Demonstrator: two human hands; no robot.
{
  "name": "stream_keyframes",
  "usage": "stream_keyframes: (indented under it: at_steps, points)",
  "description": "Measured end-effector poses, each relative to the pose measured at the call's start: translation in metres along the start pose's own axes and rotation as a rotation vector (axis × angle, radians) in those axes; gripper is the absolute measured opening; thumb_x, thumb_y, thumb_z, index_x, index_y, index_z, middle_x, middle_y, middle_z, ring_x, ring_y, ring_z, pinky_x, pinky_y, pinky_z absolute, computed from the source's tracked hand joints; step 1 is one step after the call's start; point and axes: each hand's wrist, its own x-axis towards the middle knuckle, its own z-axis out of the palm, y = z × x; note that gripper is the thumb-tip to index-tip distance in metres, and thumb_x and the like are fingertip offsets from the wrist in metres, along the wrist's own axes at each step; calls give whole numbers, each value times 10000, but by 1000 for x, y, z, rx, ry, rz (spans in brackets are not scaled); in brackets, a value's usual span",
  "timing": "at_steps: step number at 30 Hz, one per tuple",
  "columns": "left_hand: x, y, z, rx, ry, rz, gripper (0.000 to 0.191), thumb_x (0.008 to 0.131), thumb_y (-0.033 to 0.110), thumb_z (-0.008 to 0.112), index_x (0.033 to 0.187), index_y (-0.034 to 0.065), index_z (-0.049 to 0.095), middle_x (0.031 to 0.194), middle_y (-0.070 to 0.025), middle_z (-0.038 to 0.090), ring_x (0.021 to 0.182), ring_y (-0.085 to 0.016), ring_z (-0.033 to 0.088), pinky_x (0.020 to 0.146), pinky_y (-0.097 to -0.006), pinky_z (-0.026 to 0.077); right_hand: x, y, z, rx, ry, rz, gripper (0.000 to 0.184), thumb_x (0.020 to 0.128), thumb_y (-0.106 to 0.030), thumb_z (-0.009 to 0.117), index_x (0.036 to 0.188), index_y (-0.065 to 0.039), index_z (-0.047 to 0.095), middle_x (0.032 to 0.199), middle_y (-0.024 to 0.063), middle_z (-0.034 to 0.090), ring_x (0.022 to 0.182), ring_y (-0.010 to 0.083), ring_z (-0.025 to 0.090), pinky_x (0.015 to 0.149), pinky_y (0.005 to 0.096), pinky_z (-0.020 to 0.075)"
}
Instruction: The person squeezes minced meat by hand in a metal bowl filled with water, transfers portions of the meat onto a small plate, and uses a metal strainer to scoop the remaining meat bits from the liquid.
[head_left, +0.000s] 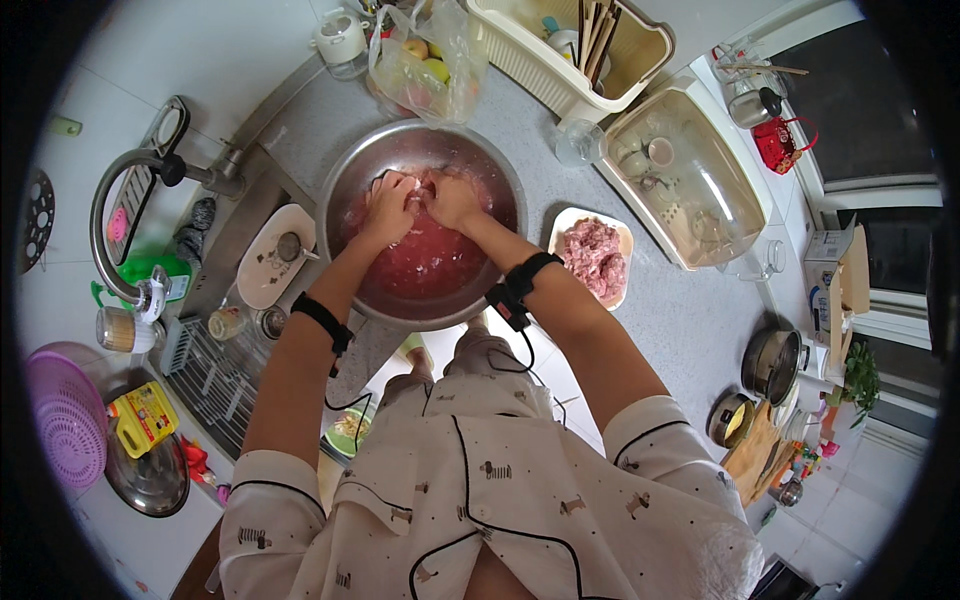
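Observation:
A large stainless steel basin (345, 285) stands on the grey countertop before me, holding reddish liquid (427, 259). Inside it, towards the far side, my left hand (390, 206) and my right hand (452, 200) meet around a pale pink lump, possibly meat (420, 193). Both hands have their fingers curled, with fingertips partly hidden by the lump and the liquid. A white plate (556, 238) to the right of the basin carries a heap of raw minced meat (594, 255). Black straps with cables are on both forearms.
Left of the basin are a sink with a curved faucet (101, 217) and an oval white dish (262, 281). Behind the basin sits a plastic bag of fruit (427, 67). A drinking glass (580, 142), a cream chopstick basket (525, 64) and a lidded dish rack (694, 180) stand right.

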Motion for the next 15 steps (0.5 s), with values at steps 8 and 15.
stream_keyframes:
  at_steps: [8, 15]
  points:
    - [-49, 0, 7, -33, -75, -74, 222, 806, 142, 667, 1019, 84, 642, 1183, -154, 541, 1140, -396, 486, 985, -506, 391, -52, -5, 23, 8, 6, 105, 344, 915, -342, 573, 1156, -123, 686, 1379, 219, 520, 1292, 461, 455, 1040, 619, 372]
    - [-84, 31, -6, 102, -166, -235, 315, 805, 148, 651, 1118, 109, 647, 1328, -172, 498, 1244, -458, 459, 1070, -574, 354, -73, -16, 34, 12, -73, 61, 296, 855, -243, 592, 1024, -39, 725, 1143, 272, 652, 1104, 446, 618, 950, 541, 492]
